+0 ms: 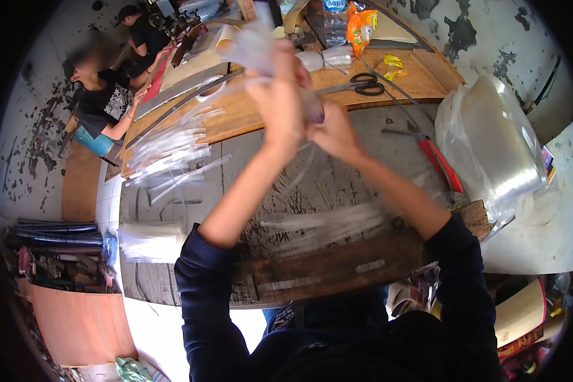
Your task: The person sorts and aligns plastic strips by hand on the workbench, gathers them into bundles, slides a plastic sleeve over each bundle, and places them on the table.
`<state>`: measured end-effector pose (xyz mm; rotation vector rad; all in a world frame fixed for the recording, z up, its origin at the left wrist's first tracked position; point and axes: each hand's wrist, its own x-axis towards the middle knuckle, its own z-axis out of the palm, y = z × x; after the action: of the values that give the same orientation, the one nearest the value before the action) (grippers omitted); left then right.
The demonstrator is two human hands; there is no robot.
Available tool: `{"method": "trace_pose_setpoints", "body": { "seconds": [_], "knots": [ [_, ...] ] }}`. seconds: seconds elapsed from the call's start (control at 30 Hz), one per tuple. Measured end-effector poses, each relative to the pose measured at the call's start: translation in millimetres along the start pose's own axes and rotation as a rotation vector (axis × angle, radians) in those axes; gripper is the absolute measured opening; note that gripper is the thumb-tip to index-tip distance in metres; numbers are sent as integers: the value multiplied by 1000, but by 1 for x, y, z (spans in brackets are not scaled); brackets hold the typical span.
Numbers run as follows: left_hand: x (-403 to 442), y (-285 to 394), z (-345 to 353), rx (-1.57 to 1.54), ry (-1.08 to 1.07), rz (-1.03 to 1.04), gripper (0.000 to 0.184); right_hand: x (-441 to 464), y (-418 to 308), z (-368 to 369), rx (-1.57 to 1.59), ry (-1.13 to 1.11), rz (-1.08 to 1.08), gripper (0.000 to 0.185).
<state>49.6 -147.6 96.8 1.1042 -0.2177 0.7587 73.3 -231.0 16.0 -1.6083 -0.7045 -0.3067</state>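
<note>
Both hands are raised over the far side of the work table, smeared by motion. My left hand [279,105] is closed around a blurred bundle of clear plastic strips [253,54], which sticks out above it to the upper left. Close beside it and a little lower, my right hand [334,132] is closed on the lower end of the same bundle. More clear plastic strips [172,149] lie spread to the left of my hands. Black-handled scissors [366,84] rest on the wooden board beyond my right hand.
A red-handled cutter [440,165] and a large clear plastic roll [493,140] lie at the right. A stack of clear strips [149,243] sits at the table's left edge. A water bottle [335,22] and orange packet [361,28] stand behind. Two people [105,95] work at far left.
</note>
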Motion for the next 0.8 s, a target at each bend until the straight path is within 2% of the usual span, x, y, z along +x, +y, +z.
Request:
{"method": "trace_pose_setpoints", "body": {
  "seconds": [0.07,0.1,0.13,0.17,0.2,0.27,0.33,0.37,0.4,0.47,0.53,0.6,0.63,0.67,0.73,0.77,0.8],
  "knots": [
    [18,10,-15,-253,-28,-74,17,19,-43,-23,-419,-243,92,25],
    [22,18,-21,-340,23,-191,16,25,-49,-31,-417,-248,95,25],
    [25,23,-27,-427,73,-307,15,31,-53,-40,-561,-274,-20,23],
    [22,23,-38,-416,39,-371,18,34,-53,-47,-705,-296,-137,21],
    [15,19,-49,-416,40,-372,18,35,-51,-52,-705,-296,-136,21],
    [-2,6,-72,-317,-72,-556,22,35,-46,-61,-949,-466,-281,24],
    [-22,-1,-95,-125,-12,-681,37,24,-20,-59,-954,-523,-302,30],
    [-27,-9,-115,-22,-7,-691,46,19,-8,-58,-975,-679,-223,31],
    [-33,-16,-137,-15,2,-693,46,15,1,-58,-991,-836,-142,31],
    [-38,-25,-171,20,110,-623,45,10,15,-63,-969,-851,-148,35],
    [-37,-21,-182,89,86,-581,39,8,20,-64,-946,-865,-146,42],
    [-38,-18,-186,203,38,-454,28,10,16,-63,-973,-917,-131,44],
    [-40,-18,-187,249,-12,-456,36,11,9,-63,-1004,-959,-117,46],
    [-41,-18,-187,247,-9,-459,36,12,1,-61,-1004,-963,-115,46],
    [-45,-20,-187,323,-219,-382,48,9,-12,-58,-1159,-1059,-28,58],
    [-46,-18,-187,357,-352,-416,67,4,-11,-60,-1160,-1065,-26,58],
    [-49,-15,-184,352,-349,-420,67,-3,-8,-65,-1151,-973,-152,65]
  ]
}}
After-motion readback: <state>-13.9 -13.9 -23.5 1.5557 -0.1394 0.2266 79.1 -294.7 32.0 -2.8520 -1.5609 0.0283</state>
